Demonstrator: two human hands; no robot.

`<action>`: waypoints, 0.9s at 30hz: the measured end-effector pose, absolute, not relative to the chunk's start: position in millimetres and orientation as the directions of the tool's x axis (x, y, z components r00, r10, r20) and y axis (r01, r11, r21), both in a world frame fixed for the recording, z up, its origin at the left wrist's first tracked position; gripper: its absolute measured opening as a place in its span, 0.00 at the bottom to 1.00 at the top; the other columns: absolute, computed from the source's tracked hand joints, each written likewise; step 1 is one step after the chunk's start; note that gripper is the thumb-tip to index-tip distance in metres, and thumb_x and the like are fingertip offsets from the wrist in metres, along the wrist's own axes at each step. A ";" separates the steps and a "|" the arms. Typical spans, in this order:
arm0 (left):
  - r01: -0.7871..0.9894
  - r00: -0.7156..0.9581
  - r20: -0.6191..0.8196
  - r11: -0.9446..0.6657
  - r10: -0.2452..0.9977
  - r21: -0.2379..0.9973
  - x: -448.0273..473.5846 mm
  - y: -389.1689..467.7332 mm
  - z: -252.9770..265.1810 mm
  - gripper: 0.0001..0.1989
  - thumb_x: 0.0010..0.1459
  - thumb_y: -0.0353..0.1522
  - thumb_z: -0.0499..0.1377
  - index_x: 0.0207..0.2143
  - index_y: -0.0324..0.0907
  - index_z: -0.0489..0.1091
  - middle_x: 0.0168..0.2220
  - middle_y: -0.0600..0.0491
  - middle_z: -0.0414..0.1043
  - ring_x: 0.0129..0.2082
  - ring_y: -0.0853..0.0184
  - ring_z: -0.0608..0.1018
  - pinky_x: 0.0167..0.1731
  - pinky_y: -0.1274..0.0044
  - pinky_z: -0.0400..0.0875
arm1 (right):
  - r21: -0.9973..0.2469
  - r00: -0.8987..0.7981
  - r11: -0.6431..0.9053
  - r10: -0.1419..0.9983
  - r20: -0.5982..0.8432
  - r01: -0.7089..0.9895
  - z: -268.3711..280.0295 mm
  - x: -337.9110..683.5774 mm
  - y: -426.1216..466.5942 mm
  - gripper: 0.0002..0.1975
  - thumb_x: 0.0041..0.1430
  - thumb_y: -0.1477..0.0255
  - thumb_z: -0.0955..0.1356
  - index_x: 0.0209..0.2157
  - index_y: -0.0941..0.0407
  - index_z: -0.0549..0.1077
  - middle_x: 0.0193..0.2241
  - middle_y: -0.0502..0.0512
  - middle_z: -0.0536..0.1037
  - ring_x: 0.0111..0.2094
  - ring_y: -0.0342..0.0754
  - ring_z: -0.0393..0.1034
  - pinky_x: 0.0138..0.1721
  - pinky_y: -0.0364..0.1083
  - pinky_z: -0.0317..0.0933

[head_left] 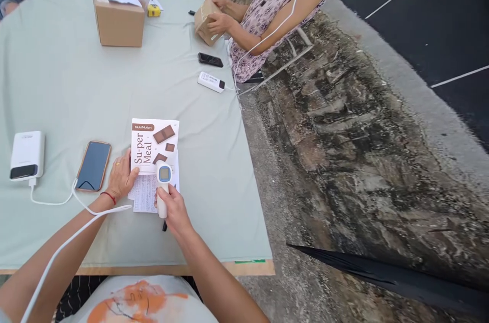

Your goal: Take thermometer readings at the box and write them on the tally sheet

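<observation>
A white and brown box (155, 142) printed "NutriMotion Su-per Meal" is near the table's front, over a printed sheet of paper (146, 195). My left hand (121, 176) grips the box at its lower left corner, thumb on the near edge and fingers along the side. In my right hand (174, 207) is a white infrared thermometer (164, 176), its handle wrapped by my fingers. Its blue-framed screen faces me, and its head overlaps the box's lower right part. A black pen-like stick (164, 225) shows partly beneath my right hand.
Left of my hands lie a phone (93, 165) and a cabled white power bank (27, 156). A white cable (72, 234) crosses my left forearm. Another person's hands (218, 15) hold a cardboard box (207, 21) at the right edge. Farther back stands a larger carton (120, 23) topped with papers.
</observation>
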State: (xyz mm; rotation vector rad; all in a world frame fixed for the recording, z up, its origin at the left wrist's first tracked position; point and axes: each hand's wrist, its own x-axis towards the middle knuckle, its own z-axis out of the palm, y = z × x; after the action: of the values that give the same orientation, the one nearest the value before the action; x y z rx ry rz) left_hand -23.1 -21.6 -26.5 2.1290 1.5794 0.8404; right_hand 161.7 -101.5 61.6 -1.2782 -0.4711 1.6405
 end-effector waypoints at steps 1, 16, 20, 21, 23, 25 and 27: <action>0.734 0.196 0.249 -0.310 0.949 0.605 -23.4 -21.8 -27.6 0.42 0.69 0.55 0.36 0.72 0.34 0.47 0.62 0.33 0.67 0.58 0.46 0.71 0.58 0.54 0.63 | -0.770 0.020 -0.458 0.854 -0.519 -0.444 61.7 161.6 -101.5 0.24 0.42 0.52 0.78 0.31 0.53 0.70 0.23 0.44 0.67 0.24 0.42 0.57 0.26 0.43 0.56; 0.741 0.163 0.232 -0.275 0.959 0.613 -21.7 -16.4 -25.1 0.44 0.67 0.57 0.37 0.71 0.34 0.51 0.61 0.34 0.68 0.57 0.46 0.72 0.58 0.56 0.63 | -0.867 0.109 -0.388 0.892 -0.439 -0.314 74.4 200.7 -121.9 0.20 0.46 0.55 0.76 0.32 0.55 0.74 0.25 0.47 0.72 0.29 0.45 0.63 0.32 0.45 0.60; 0.734 0.173 0.240 -0.287 0.955 0.615 -22.5 -13.3 -22.5 0.43 0.67 0.57 0.37 0.71 0.36 0.52 0.58 0.36 0.71 0.54 0.47 0.74 0.58 0.55 0.64 | -0.895 0.164 -0.362 0.897 -0.411 -0.260 73.8 210.7 -131.7 0.19 0.48 0.55 0.75 0.34 0.55 0.74 0.27 0.48 0.73 0.31 0.46 0.64 0.34 0.45 0.60; 0.734 0.174 0.240 -0.288 0.955 0.614 -22.6 -12.7 -22.2 0.43 0.67 0.57 0.37 0.71 0.35 0.52 0.58 0.35 0.71 0.54 0.47 0.74 0.58 0.55 0.64 | -0.901 0.176 -0.358 0.898 -0.404 -0.246 71.4 213.7 -132.6 0.19 0.48 0.55 0.75 0.34 0.55 0.75 0.28 0.49 0.74 0.31 0.46 0.65 0.35 0.45 0.61; 0.733 0.173 0.244 -0.290 0.954 0.616 -22.6 -11.9 -21.8 0.44 0.67 0.58 0.36 0.70 0.35 0.52 0.58 0.34 0.70 0.55 0.46 0.73 0.58 0.54 0.63 | -0.921 0.229 -0.341 0.897 -0.378 -0.189 61.7 222.4 -132.1 0.21 0.49 0.54 0.74 0.37 0.56 0.75 0.31 0.50 0.76 0.33 0.48 0.66 0.38 0.46 0.62; 0.727 0.166 0.247 -0.288 0.955 0.624 -22.3 -11.9 -21.6 0.45 0.66 0.59 0.36 0.70 0.34 0.52 0.58 0.33 0.70 0.55 0.45 0.73 0.58 0.53 0.63 | -0.944 0.334 -0.324 0.884 -0.326 -0.065 45.3 235.8 -129.1 0.24 0.48 0.53 0.74 0.41 0.56 0.76 0.35 0.53 0.78 0.37 0.50 0.68 0.41 0.48 0.62; 0.719 0.165 0.244 -0.286 0.956 0.634 -21.6 -12.9 -21.2 0.46 0.66 0.59 0.37 0.71 0.34 0.51 0.57 0.33 0.70 0.54 0.45 0.73 0.57 0.53 0.63 | -0.929 0.469 -0.346 0.848 -0.248 0.135 24.3 252.6 -125.3 0.29 0.45 0.53 0.74 0.46 0.55 0.75 0.40 0.56 0.79 0.42 0.54 0.70 0.43 0.50 0.63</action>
State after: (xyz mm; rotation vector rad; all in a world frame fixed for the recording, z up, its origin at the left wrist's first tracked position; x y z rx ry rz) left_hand -21.6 -12.9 -21.2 2.0762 1.5914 0.8740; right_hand 252.6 -125.3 24.3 -1.7799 -0.8359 0.9537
